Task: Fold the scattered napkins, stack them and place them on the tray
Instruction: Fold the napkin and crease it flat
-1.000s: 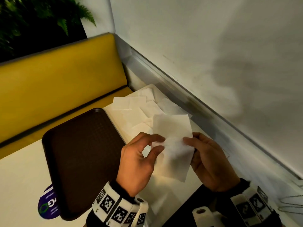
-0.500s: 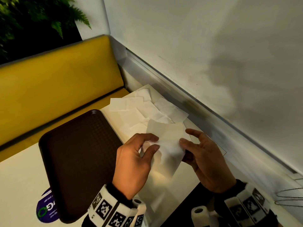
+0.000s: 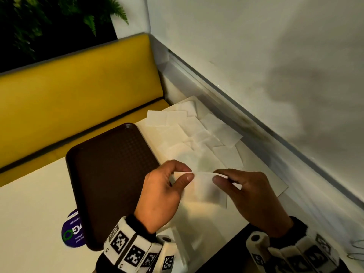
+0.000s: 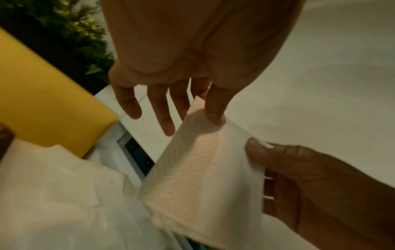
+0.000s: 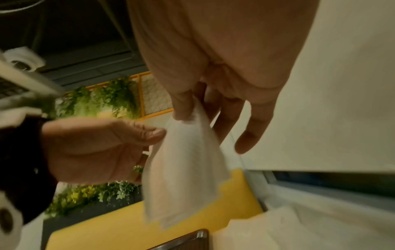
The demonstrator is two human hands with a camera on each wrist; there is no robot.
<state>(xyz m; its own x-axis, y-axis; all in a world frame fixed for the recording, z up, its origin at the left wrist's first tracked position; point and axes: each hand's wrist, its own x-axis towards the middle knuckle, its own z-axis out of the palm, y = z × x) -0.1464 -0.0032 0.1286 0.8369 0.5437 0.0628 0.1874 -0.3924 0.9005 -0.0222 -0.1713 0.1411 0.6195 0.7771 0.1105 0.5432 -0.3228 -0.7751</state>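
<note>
One napkin [image 3: 204, 189] hung half-folded between your left hand [image 3: 163, 194] and right hand [image 3: 254, 198], each grip pinching a top corner; beyond lay the scattered napkins [image 3: 189, 134], beside your left grip the bare tray [image 3: 110, 174].

One dark brown rectangular plastic tray [image 3: 110, 174] lies on the white table [image 3: 29, 213]; one white paper napkin [image 3: 204, 190] is held up by two hands; several more white napkins [image 3: 187, 134] overlap in a loose pile, their exact number unclear; one round purple sticker [image 3: 71, 233]
</note>
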